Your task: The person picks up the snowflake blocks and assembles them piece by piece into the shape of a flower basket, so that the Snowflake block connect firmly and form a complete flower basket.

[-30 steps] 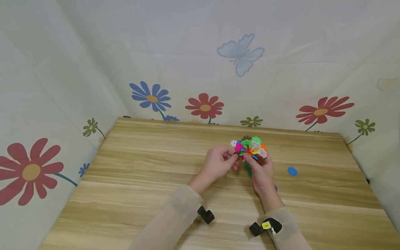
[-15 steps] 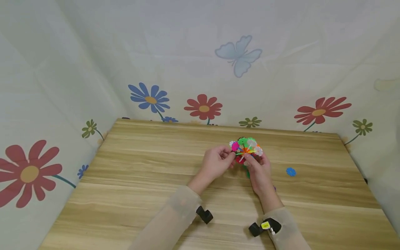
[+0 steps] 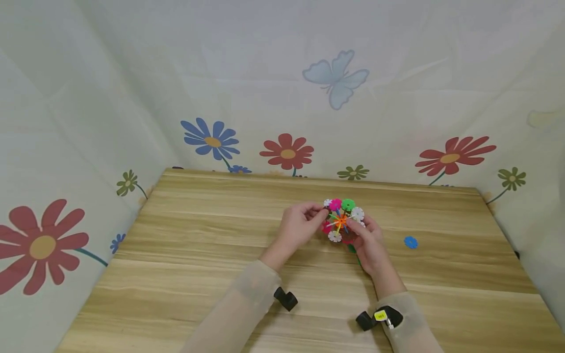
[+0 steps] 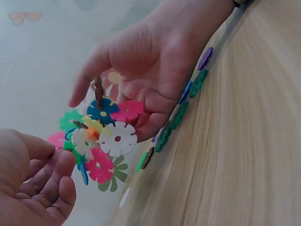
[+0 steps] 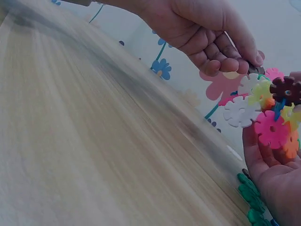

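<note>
A ball-like cluster of interlocking plastic snowflake discs (image 3: 348, 205), in pink, green, white, orange and other colours, is held up over the table. My right hand (image 3: 371, 245) grips it from the right, thumb on the near face and fingers behind. My left hand (image 3: 300, 225) is at its left edge, where thumb and forefinger pinch a dark brown snowflake disc (image 5: 257, 69). The right wrist view shows this disc right at the cluster's rim. In the left wrist view, a white disc (image 4: 118, 139) and a pink disc (image 4: 99, 165) face the camera.
A loose blue disc (image 3: 411, 242) lies on the wooden table (image 3: 198, 235), right of my right hand. Below that hand lie several more discs, among them a purple disc (image 4: 205, 59) and a green disc (image 4: 179, 115). A flower-printed curtain (image 3: 247, 88) stands behind the table.
The cluster has turned in my hands, its orange centre now facing the head camera more, and has shifted slightly left. My left hand has stayed at its left edge, moving slightly with it.
</note>
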{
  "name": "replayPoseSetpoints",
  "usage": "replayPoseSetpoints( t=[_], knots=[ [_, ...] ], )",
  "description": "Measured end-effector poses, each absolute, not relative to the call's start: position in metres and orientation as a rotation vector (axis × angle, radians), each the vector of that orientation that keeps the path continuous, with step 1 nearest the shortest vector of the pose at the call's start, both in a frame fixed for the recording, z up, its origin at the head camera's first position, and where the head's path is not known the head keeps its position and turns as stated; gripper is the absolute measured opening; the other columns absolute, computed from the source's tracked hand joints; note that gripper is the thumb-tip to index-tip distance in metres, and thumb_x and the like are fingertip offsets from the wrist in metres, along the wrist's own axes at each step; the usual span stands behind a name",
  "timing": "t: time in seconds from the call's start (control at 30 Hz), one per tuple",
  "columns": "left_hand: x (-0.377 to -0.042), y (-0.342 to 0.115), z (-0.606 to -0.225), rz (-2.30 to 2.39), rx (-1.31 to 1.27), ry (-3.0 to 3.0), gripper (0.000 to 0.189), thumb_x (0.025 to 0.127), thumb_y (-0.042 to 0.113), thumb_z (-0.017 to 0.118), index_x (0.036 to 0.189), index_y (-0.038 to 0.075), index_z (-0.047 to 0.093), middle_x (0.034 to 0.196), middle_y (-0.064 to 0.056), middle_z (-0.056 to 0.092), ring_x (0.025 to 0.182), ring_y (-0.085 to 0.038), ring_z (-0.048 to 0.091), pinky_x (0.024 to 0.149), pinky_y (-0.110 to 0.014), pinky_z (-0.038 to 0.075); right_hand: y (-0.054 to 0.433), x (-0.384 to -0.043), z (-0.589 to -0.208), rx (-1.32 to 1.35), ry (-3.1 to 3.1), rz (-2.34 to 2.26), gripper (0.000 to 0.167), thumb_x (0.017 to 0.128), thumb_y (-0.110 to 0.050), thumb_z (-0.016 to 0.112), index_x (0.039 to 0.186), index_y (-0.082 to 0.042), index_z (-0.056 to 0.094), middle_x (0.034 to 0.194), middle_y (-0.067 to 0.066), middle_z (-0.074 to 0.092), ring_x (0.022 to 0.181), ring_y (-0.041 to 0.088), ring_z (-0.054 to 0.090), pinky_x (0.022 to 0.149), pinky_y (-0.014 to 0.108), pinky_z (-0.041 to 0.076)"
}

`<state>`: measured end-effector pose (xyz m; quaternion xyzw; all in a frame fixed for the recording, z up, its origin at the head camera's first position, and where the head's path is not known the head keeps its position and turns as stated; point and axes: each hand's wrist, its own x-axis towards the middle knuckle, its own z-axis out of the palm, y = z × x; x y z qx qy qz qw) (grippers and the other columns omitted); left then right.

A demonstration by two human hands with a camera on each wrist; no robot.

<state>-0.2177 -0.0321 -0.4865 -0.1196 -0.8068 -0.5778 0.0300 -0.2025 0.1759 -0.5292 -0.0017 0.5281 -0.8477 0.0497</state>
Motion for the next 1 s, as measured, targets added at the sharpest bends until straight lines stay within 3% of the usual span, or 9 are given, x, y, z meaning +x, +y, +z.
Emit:
replayPoseSetpoints(
  t=[0.1,0.3,0.53,0.83,1.0],
  knots=[
    [-0.218,-0.03,-0.486,-1.787,-0.39,-2.505,0.013,0.104,0.014,0.077,0.111,0.005,0.082,0.092,-0.001,0.079,0.077,-0.013,0.072,0.063,-0.024,0.058,0.179,-0.204,-0.528,0.04,1.628,-2.56,0.026,0.107,-0.005,0.061,0.133,-0.009,0.06,0.115,-0.003,0.076,0.097,0.009,0.072,0.084,0.024,0.061],
    [-0.222,-0.029,-0.491,-1.895,-0.419,-2.503,0.015,0.105,0.014,0.075,0.115,0.003,0.08,0.098,-0.007,0.08,0.086,-0.031,0.077,0.065,-0.024,0.059,0.188,-0.207,-0.525,0.141,1.636,-2.533,0.026,0.108,-0.005,0.062,0.132,-0.01,0.055,0.118,-0.005,0.075,0.108,0.009,0.072,0.097,0.025,0.059],
    [-0.237,-0.034,-0.507,-1.728,-0.301,-2.607,0.018,0.103,0.015,0.077,0.117,0.004,0.08,0.101,-0.003,0.077,0.086,-0.016,0.07,0.075,-0.028,0.059,0.201,-0.212,-0.526,0.209,1.483,-2.664,0.015,0.111,-0.009,0.059,0.118,-0.016,0.069,0.109,-0.005,0.075,0.098,0.01,0.068,0.088,0.025,0.058],
    [-0.277,-0.022,-0.525,-1.214,-0.367,-2.859,0.036,0.102,0.025,0.077,0.132,0.006,0.075,0.116,-0.007,0.074,0.107,-0.023,0.068,0.097,-0.041,0.057,0.208,-0.215,-0.528,0.29,1.466,-2.66,0.027,0.107,-0.004,0.065,0.13,-0.017,0.061,0.118,-0.007,0.07,0.11,0.011,0.065,0.091,0.027,0.056],
    [-0.295,-0.017,-0.526,-0.986,-0.476,-2.904,0.044,0.103,0.027,0.076,0.142,0.007,0.072,0.116,-0.008,0.074,0.109,-0.025,0.065,0.099,-0.043,0.053,0.214,-0.216,-0.526,0.271,1.495,-2.631,0.032,0.106,-0.003,0.066,0.133,-0.017,0.058,0.123,-0.007,0.069,0.114,0.012,0.064,0.095,0.028,0.054]
  ],
)
